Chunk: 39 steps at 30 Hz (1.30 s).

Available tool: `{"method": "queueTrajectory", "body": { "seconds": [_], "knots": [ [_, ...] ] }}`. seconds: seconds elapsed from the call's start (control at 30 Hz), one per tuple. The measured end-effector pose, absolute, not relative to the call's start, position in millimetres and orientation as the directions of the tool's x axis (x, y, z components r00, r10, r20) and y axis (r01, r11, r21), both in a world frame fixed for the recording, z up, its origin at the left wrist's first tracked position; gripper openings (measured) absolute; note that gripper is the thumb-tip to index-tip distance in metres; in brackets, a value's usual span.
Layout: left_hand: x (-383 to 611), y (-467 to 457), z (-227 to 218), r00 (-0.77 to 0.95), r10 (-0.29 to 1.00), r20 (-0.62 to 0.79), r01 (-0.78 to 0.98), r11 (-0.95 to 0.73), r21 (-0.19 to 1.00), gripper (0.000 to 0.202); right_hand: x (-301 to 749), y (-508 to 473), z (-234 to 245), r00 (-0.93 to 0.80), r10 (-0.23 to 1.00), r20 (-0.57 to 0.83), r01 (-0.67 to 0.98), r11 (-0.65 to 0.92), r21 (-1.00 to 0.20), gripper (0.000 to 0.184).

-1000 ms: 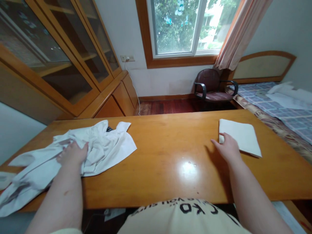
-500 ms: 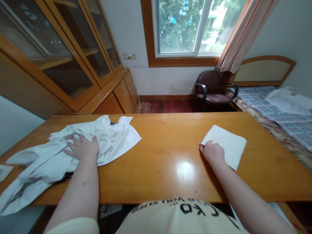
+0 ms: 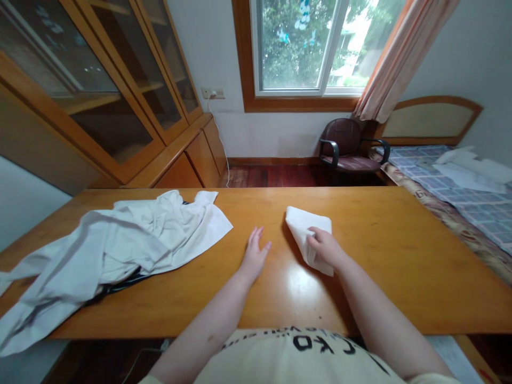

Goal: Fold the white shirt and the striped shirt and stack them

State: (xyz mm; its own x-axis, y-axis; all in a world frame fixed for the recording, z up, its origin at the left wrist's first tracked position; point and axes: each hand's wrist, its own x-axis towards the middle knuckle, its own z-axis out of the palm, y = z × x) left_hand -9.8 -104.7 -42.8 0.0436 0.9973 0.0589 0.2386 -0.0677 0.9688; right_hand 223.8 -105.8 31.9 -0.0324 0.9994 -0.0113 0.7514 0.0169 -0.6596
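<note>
A white folded cloth (image 3: 306, 221) is bent and tilted in my right hand (image 3: 326, 248), which grips it by its near right side a little above the table. To its left, my left hand (image 3: 255, 256) hovers over the wood with fingers apart and nothing in it. On the left of the table lies a crumpled white garment (image 3: 132, 234), spread in loose folds with one long part reaching the near left edge. Something black (image 3: 124, 282) shows from under the garment's near side.
The wooden table (image 3: 380, 256) spans the view before me. Beyond its far edge are a glass-doored cabinet (image 3: 160, 133), a maroon armchair (image 3: 348, 141) and a window (image 3: 304, 48). A bed with a checked cover (image 3: 452, 181) stands to the right.
My right hand has carried the folded cloth leftward across the table, and the cloth is now tilted. My left hand has left the crumpled garment and moved right toward the middle.
</note>
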Motion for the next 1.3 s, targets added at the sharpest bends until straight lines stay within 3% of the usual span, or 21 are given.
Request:
{"method": "queueTrajectory", "body": {
  "seconds": [0.07, 0.1, 0.17, 0.27, 0.33, 0.43, 0.57, 0.7, 0.77, 0.87, 0.93, 1.0, 1.07, 1.13, 1.23, 1.3],
  "knots": [
    [-10, -104, -51, 0.114, 0.988, 0.101, 0.093, -0.112, 0.989, 0.066, 239, -103, 30, 0.044, 0.998, 0.041, 0.415, 0.019, -0.91, 0.054],
    [-13, -102, -52, 0.136, 0.985, 0.107, 0.025, -0.111, 0.994, 0.069, 242, -103, 29, 0.077, 0.995, 0.056, 0.258, 0.035, -0.965, 0.059],
    [-20, -98, -51, 0.182, 0.981, 0.072, -0.103, -0.054, 0.993, 0.075, 243, -104, 22, 0.118, 0.991, 0.067, 0.053, 0.061, -0.997, 0.06],
    [-25, -92, -47, 0.229, 0.973, -0.003, -0.178, 0.045, 0.983, 0.082, 233, -105, 6, 0.205, 0.979, 0.018, -0.046, 0.028, -0.999, 0.055],
    [-25, -92, -45, 0.204, 0.979, -0.019, -0.132, 0.047, 0.99, 0.086, 229, -104, -7, 0.244, 0.968, -0.055, -0.021, -0.051, -0.998, 0.053],
    [-23, -97, -41, 0.156, 0.988, 0.019, 0.132, -0.04, 0.99, 0.082, 230, -102, -22, 0.284, 0.957, -0.051, 0.126, -0.09, -0.988, 0.048],
    [-17, -108, -31, 0.243, 0.969, 0.053, 0.529, -0.178, 0.83, 0.082, 235, -102, -26, 0.202, 0.976, 0.086, 0.301, 0.022, -0.953, 0.059],
    [-10, -114, -27, 0.276, 0.957, 0.085, 0.665, -0.255, 0.702, 0.096, 233, -105, -22, 0.234, 0.972, 0.034, 0.422, -0.07, -0.904, 0.06],
    [-8, -113, -28, 0.25, 0.963, 0.099, 0.676, -0.247, 0.695, 0.091, 234, -103, -22, 0.322, 0.946, 0.048, 0.393, -0.087, -0.916, 0.056],
    [-9, -108, -32, 0.192, 0.975, 0.112, 0.601, -0.207, 0.772, 0.066, 247, -99, -22, 0.507, 0.859, 0.074, 0.293, -0.091, -0.952, 0.057],
    [-12, -104, -34, 0.098, 0.989, 0.107, 0.462, -0.14, 0.876, 0.047, 259, -97, -19, 0.655, 0.746, 0.12, 0.315, -0.125, -0.941, 0.062],
    [-17, -98, -34, -0.07, 0.998, 0.005, 0.228, 0.011, 0.973, 0.041, 269, -99, -15, 0.716, 0.642, 0.275, 0.462, -0.14, -0.876, 0.066],
    [-22, -92, -31, -0.23, 0.955, -0.188, -0.099, 0.169, 0.981, 0.046, 269, -103, -11, 0.584, 0.673, 0.454, 0.656, -0.062, -0.752, 0.061],
    [-27, -86, -27, -0.27, 0.9, -0.342, -0.406, 0.215, 0.888, 0.048, 259, -109, -9, 0.272, 0.816, 0.511, 0.773, 0.131, -0.621, 0.053],
    [-31, -82, -20, -0.176, 0.91, -0.375, -0.626, 0.191, 0.756, 0.046, 232, -115, -10, -0.221, 0.909, 0.353, 0.774, 0.384, -0.503, 0.055],
    [-31, -83, -17, -0.09, 0.931, -0.354, -0.613, 0.228, 0.756, 0.042, 216, -117, -13, -0.363, 0.903, 0.23, 0.786, 0.43, -0.444, 0.059]
  ]
}}
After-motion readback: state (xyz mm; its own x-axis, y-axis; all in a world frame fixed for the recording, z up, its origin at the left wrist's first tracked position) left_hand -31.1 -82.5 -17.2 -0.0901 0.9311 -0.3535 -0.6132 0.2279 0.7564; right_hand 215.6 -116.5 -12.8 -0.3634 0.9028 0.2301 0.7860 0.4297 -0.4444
